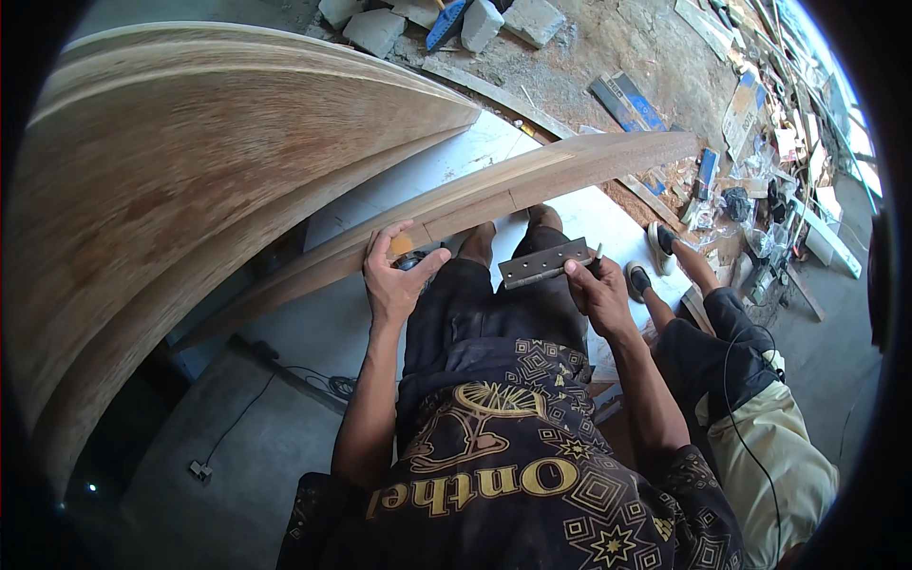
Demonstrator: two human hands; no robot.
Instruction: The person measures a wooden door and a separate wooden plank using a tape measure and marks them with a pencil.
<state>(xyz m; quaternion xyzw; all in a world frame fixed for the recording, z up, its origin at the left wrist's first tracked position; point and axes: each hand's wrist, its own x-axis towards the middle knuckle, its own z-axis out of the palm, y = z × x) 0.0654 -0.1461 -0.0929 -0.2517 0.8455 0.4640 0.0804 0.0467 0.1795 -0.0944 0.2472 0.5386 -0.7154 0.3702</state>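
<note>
My left hand (399, 271) grips the long wooden board (589, 157), which crosses diagonally in front of me with short lines marked on its edge. A dark round object (410, 261) with orange beside it is partly hidden by that hand, and I cannot make out what it is. My right hand (597, 299) holds a dark metal hinge (539, 263) with a row of holes, to the right of my left hand and below the board. A thin pin or stick pokes up from that same hand.
Large curved wooden panels (218, 152) fill the left. At right a co-worker (750, 399) is close beside me. Concrete lumps (532, 19), offcuts and debris (760, 218) lie beyond the white sheet (456, 152) under the board. A cable with a plug (201, 468) lies lower left.
</note>
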